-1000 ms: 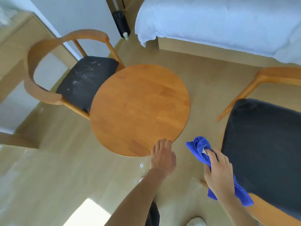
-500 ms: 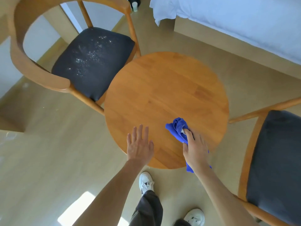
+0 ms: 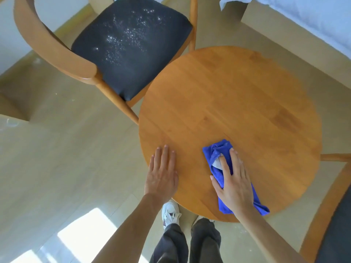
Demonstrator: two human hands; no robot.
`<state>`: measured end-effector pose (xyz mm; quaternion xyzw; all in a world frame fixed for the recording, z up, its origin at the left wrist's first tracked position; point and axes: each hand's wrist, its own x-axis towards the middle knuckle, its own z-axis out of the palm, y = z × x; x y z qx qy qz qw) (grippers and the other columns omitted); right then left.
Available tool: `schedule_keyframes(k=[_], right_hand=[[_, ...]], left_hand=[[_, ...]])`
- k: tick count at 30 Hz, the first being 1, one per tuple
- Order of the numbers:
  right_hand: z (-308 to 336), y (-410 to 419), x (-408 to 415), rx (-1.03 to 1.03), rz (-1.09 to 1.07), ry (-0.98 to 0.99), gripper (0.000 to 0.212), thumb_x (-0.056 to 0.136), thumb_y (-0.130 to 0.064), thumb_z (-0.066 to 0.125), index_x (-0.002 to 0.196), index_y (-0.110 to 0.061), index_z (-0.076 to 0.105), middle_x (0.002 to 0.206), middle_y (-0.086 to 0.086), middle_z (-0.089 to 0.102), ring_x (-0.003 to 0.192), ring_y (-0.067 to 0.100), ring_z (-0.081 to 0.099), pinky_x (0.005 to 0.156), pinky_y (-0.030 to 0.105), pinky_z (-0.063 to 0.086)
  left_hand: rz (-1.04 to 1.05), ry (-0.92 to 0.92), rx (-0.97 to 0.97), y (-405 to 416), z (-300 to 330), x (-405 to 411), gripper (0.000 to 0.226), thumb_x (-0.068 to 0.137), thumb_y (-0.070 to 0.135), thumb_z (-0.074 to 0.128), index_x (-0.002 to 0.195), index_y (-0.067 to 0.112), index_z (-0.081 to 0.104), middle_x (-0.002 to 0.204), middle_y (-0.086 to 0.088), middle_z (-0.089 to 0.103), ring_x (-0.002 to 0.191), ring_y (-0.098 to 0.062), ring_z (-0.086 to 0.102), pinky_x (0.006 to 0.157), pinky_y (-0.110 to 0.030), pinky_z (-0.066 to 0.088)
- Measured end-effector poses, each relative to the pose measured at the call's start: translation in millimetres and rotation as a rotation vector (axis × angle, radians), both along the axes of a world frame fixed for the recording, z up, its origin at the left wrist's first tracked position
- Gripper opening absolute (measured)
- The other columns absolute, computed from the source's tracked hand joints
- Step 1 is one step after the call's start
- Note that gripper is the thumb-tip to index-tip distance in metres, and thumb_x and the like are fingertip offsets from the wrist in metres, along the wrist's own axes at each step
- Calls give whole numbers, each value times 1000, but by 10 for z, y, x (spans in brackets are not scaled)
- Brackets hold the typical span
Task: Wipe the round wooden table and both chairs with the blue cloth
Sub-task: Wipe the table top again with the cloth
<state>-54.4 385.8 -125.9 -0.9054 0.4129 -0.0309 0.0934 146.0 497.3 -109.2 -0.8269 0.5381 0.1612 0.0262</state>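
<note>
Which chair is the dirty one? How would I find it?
Start at the round wooden table. The wooden chair with the curved backrest stands at its far left edge. Unlike the other dark-seated chair on the right, its black seat cushion is sprinkled with white specks.

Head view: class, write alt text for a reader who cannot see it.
A person's right hand presses a blue cloth flat on a round wooden table, while the left hand rests open at its near edge. A chair behind has white specks on its dark seat.
</note>
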Motion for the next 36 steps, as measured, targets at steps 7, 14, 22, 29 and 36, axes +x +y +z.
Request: schedule_keyframes(k=[7,14,22,29,36], right_hand=[[85,-415,72,27,278,29,88,59,-3,84,136,-10,41,148,23,35,135,38,37,100,51,45],[65,-804,1245,75,115,-140,62,80,-7,70,138,-5,47,149,24,33,136,41,35,104,52,40],[57,-167,1636,168,524,-102,69,72,-5,73,136,-10,50,150,17,36,137,35,38,107,45,39],[113,89,893,168,499,-69,70,69,-2,71,136,-12,50,153,15,30,141,33,30,109,47,36],[93,570,482,162,803,-2,72,67,-5,66,136,-20,49,152,11,34,140,28,33,111,44,33]], left_hand=[[47,26,-31,-122,23,-236,57,79,22,57,133,4,51,143,-23,41,132,-42,39,105,-54,37],[-42,125,-166,49,-27,-600,47,72,20,57,119,14,57,129,-9,54,120,-31,50,107,-42,36],[191,93,-319,477,16,-359,22,72,10,46,88,8,61,95,-11,57,82,-32,53,74,-41,47],[290,5,-285,256,104,569,34,78,5,60,112,2,61,125,-17,57,117,-39,52,88,-45,45],[-28,90,-139,-193,59,982,49,86,1,51,132,14,52,148,-7,38,139,-26,29,112,-39,23]])
